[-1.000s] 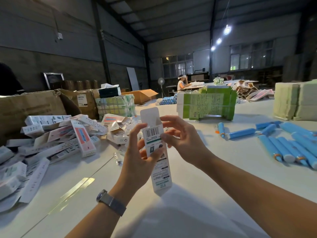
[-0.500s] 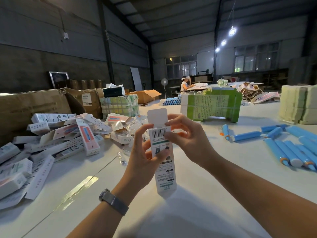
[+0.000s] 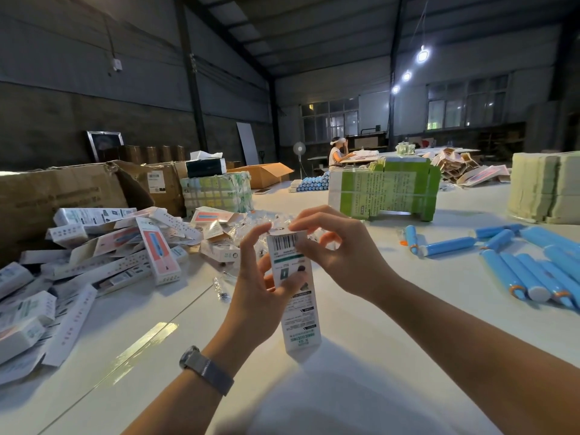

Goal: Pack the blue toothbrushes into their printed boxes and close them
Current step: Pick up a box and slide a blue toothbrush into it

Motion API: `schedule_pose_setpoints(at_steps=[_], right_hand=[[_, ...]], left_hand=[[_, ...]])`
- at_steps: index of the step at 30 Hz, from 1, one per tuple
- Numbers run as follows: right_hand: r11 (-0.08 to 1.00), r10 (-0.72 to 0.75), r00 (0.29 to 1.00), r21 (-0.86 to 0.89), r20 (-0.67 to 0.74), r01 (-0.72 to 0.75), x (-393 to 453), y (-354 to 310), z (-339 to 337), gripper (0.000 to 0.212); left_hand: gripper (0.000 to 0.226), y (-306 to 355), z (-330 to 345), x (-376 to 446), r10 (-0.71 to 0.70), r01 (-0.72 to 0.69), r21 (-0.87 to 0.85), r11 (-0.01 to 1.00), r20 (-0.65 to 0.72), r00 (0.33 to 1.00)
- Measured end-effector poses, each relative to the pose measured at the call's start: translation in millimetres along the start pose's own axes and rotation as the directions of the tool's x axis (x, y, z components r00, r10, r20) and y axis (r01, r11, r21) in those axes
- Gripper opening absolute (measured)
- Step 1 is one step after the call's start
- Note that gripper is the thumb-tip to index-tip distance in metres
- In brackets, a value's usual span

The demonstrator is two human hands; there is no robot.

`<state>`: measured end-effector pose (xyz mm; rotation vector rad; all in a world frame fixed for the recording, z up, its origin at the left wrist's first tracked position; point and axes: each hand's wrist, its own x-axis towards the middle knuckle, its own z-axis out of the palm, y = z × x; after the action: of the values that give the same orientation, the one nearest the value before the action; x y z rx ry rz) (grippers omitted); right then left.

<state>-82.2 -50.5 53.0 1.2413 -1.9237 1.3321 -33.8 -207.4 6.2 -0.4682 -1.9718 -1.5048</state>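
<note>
Leftmost on the long white table [image 3: 361, 387], a loose heap of white printed cardboard cartons [image 3: 103, 255] spills in front of torn brown shipping boxes [image 3: 62, 196], one carton in the pile showing a pink panel with a blue brush pictured on it. Just right of the heap, crumpled clear plastic wrappers [image 3: 251, 227] lie on the tabletop. At centre, a person holds a tall, narrow white printed toothbrush box [image 3: 296, 296] upright above the table, barcode side toward the camera. Their left hand [image 3: 260, 296], a grey mesh-strap watch [image 3: 205, 368] on its wrist, grips the box around its middle, thumb across the printed face and fingertips reaching up to the top edge. Their right hand [image 3: 339, 249] pinches the top of the box from the other side, fingers curled over the upper flap, which is folded down. Beyond the hands stands a banded bundle of green and white flat cartons [image 3: 386, 189]. Farther right, a row of blue cylindrical toothbrush handles [image 3: 527, 271] lies loose on the table, well apart from the held box, with a few more scattered near them. At the far right edge sits a stack of pale yellow-green flat sheets [image 3: 546, 186]. Another seated worker [image 3: 337, 153] is visible in the dim background.
</note>
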Motion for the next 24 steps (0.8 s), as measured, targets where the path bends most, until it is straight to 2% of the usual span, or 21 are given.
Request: schedule_pose_setpoints(at_steps=[3,7,12,17,24], right_hand=[[0.995,0.039,0.999,0.087,0.02,-0.041,0.0,-3.4,-1.2,0.008],[0.975,0.098,0.995,0.196,0.027,-0.102,3.4,-9.3,0.0,0.01],[0.984,0.114,0.993,0.132,0.03,-0.117,4.3,-12.7,2.9,0.014],[0.994,0.09,0.996,0.06,0.028,-0.091,4.3,-16.1,7.5,0.019],[0.984,0.131,0.99,0.115,0.054,-0.137,8.7,-17.1,1.0,0.013]], left_hand=[[0.08,-0.9,0.0,0.3,0.026,-0.026,0.027,0.999,-0.005,1.0],[0.078,-0.6,0.1,-0.1,0.046,-0.047,0.07,0.996,0.01,0.999],[0.071,-0.7,0.0,-0.6,0.057,-0.058,0.096,0.994,0.021,0.998],[0.073,-0.6,-0.7,0.3,0.055,-0.056,0.073,0.996,0.005,0.998],[0.077,-0.5,1.1,0.7,0.06,-0.06,0.055,0.997,0.009,0.998]])
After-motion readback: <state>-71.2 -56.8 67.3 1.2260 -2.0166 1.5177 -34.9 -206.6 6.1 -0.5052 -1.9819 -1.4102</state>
